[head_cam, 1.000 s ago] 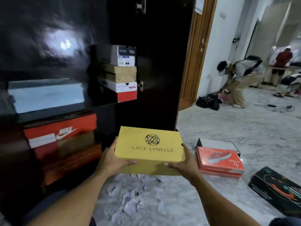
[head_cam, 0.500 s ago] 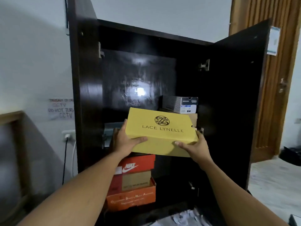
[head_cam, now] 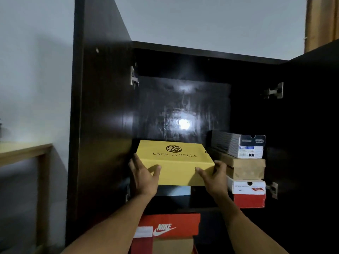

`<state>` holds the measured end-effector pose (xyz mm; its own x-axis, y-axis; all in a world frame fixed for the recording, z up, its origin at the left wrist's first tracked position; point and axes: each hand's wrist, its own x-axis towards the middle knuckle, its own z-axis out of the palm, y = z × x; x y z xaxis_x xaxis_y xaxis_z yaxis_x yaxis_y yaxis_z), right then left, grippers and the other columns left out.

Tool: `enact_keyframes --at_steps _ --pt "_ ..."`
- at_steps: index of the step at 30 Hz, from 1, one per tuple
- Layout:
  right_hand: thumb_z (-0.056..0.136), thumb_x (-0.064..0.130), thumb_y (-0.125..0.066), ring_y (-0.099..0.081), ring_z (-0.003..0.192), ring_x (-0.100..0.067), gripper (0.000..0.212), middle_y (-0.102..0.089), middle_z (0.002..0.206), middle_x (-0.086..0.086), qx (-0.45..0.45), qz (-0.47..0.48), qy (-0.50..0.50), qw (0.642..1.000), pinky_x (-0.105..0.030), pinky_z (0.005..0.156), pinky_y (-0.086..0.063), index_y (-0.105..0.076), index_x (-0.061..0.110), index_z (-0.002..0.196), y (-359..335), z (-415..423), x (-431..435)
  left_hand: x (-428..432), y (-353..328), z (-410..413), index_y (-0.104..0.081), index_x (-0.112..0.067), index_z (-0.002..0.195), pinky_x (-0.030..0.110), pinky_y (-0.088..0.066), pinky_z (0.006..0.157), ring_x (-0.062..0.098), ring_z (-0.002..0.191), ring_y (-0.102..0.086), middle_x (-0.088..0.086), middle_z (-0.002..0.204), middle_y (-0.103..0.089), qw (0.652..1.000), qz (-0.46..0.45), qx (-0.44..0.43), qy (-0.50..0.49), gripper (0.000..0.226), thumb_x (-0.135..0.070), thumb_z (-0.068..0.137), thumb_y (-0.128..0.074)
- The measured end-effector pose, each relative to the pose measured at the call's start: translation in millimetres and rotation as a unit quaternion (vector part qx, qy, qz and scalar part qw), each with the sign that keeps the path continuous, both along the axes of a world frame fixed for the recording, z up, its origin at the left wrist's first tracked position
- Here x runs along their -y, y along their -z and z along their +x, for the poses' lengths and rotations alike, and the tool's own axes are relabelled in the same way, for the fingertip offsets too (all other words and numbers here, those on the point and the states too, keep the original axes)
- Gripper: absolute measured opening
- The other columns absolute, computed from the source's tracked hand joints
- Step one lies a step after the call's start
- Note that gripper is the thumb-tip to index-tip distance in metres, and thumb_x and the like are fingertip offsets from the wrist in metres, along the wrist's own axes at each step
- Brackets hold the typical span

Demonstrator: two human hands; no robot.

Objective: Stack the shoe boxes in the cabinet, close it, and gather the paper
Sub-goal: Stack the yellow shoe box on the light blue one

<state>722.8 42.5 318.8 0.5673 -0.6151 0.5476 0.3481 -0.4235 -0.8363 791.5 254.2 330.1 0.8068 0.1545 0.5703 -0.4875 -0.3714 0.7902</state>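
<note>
Yellow shoe box (head_cam: 176, 162) | left hand (head_cam: 143, 177), right hand (head_cam: 213, 178) grip near corners | right edge beside 4-box stack (head_cam: 245, 169) | open room above

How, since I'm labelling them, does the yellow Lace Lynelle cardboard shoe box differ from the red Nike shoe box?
The yellow Lace Lynelle cardboard shoe box carries black lettering; the red Nike shoe box a white swoosh. The yellow one is gripped by the left hand and right hand; the Nike one sits untouched lower down. Both are lidded.
</note>
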Motion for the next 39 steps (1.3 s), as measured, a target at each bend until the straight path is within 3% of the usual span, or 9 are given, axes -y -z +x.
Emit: enact_keyframes --at_steps 5,8,15,20,22,24,28,34,39 --pt "0.083 0.021 -0.078 -0.056 0.106 -0.024 0.052 -0.054 0.111 -0.002 -0.007 -0.012 0.032 0.999 -0.037 0.085 -0.047 -0.040 0.016 0.117 22.9 53.1 14.8 17.9 32.9 29.7 -0.001 -0.011 0.157 0.035 -0.026 0.115 0.031 0.152 -0.002 0.010 0.165 0.013 0.998 0.060 0.034 0.002 0.098 -0.035 0.090 -0.068" --pt "0.088 0.016 -0.074 -0.057 0.109 -0.021 0.044 -0.057 0.113 -0.001 0.009 -0.029 0.029 0.999 -0.034 0.086 -0.045 -0.043 0.018 0.120 32.7 74.1 17.5 25.9 54.7 50.3 0.003 -0.015 0.158 0.044 -0.024 0.118 0.030 0.152 0.012 0.005 0.160 0.031 0.989 0.129 0.054 -0.038 0.099 -0.038 0.090 -0.066" --pt "0.086 0.018 -0.073 -0.056 0.124 -0.019 0.074 -0.056 0.138 -0.004 -0.052 -0.114 0.017 0.992 -0.037 0.104 -0.047 -0.036 0.020 0.151 51.6 114.6 33.7 39.5 72.7 92.9 0.003 -0.014 0.158 0.044 -0.015 0.121 0.033 0.150 0.019 0.012 0.157 0.035 0.970 0.234 0.013 -0.064 0.093 -0.048 0.094 -0.055" --pt "0.085 0.013 -0.067 -0.058 0.099 -0.017 0.080 -0.058 0.132 -0.003 -0.116 -0.168 -0.010 0.979 -0.033 0.099 -0.047 -0.029 0.024 0.155 45.9 137.5 50.5 47.2 70.0 113.0 0.001 -0.016 0.158 0.042 -0.007 0.124 0.032 0.152 0.009 0.013 0.162 0.023 0.956 0.284 -0.034 -0.059 0.093 -0.058 0.092 -0.050" --pt "0.084 0.012 -0.067 -0.059 0.117 -0.021 0.085 -0.048 0.148 0.000 -0.134 -0.180 -0.032 0.974 -0.035 0.109 -0.043 -0.024 0.024 0.156 44.5 146.5 57.6 47.6 66.8 118.7 -0.002 -0.015 0.158 0.041 -0.012 0.124 0.031 0.152 0.003 0.012 0.163 0.018 0.954 0.289 -0.055 -0.061 0.094 -0.060 0.091 -0.051" --pt "0.085 0.007 -0.067 -0.037 0.143 -0.018 0.088 -0.029 0.160 -0.002 -0.139 -0.187 -0.049 0.971 -0.032 0.120 -0.027 -0.018 0.018 0.157 45.5 153.7 61.1 46.8 64.5 124.3 -0.004 -0.016 0.158 0.042 -0.020 0.121 0.031 0.152 -0.001 0.009 0.164 0.018 0.950 0.297 -0.071 -0.059 0.095 -0.062 0.090 -0.051" --pt "0.086 0.004 -0.067 -0.007 0.142 -0.002 0.094 -0.012 0.163 -0.001 -0.164 -0.200 -0.078 0.963 -0.019 0.118 -0.009 -0.008 0.018 0.158 47.0 162.4 65.4 45.1 60.9 134.2 -0.007 -0.017 0.158 0.045 -0.035 0.112 0.032 0.150 -0.012 0.002 0.163 0.021 0.948 0.298 -0.099 -0.042 0.096 -0.065 0.088 -0.051" --pt "0.079 0.014 -0.069 -0.029 0.146 -0.025 0.105 -0.016 0.164 -0.002 -0.204 -0.180 -0.116 0.955 -0.046 0.118 -0.033 -0.003 0.043 0.155 37.2 158.1 72.8 39.9 55.5 134.5 0.000 -0.016 0.158 0.047 -0.036 0.110 0.032 0.151 -0.013 0.002 0.163 0.022 0.948 0.297 -0.116 -0.011 0.101 -0.065 0.087 -0.054" --pt "0.087 0.011 -0.068 -0.023 0.148 -0.016 0.087 -0.025 0.161 -0.003 -0.146 -0.179 -0.076 0.970 -0.032 0.120 -0.025 -0.019 0.018 0.158 39.5 120.1 55.0 30.9 46.9 110.7 -0.004 -0.016 0.158 0.046 -0.034 0.111 0.029 0.151 -0.012 0.001 0.164 0.016 0.939 0.331 -0.096 0.017 0.098 -0.061 0.088 -0.057"
